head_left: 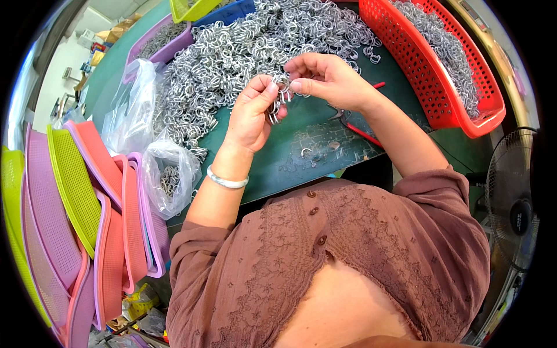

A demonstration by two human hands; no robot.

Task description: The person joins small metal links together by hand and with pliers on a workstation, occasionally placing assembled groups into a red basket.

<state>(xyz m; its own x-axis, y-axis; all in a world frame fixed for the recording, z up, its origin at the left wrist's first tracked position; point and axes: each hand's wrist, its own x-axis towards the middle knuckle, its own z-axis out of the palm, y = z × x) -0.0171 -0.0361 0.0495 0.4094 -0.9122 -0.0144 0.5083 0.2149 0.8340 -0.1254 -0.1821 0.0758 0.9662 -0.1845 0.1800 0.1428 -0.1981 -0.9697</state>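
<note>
Above the table, my left hand (250, 116) is closed on a small bunch of silvery metal rings (274, 110), which hang between its thumb and fingers. My right hand (333, 84) comes in from the other side with thumb and fingers curled at the same bunch, seemingly pinching a ring at its edge; its fingertips partly hide the contact. Behind both hands spreads a large heap of similar rings (232, 52). Pliers with red handles (364, 134) lie on the green table (296, 168) below my right wrist. One loose ring (306, 152) rests near the front edge.
A red perforated basket (429, 72) full of rings stands at right, a purple basket (156, 43) of metal pieces at far left. Clear plastic bags (168, 185) sit left of my forearm, beside stacked colourful baskets (75, 191). A fan (510, 203) stands at right.
</note>
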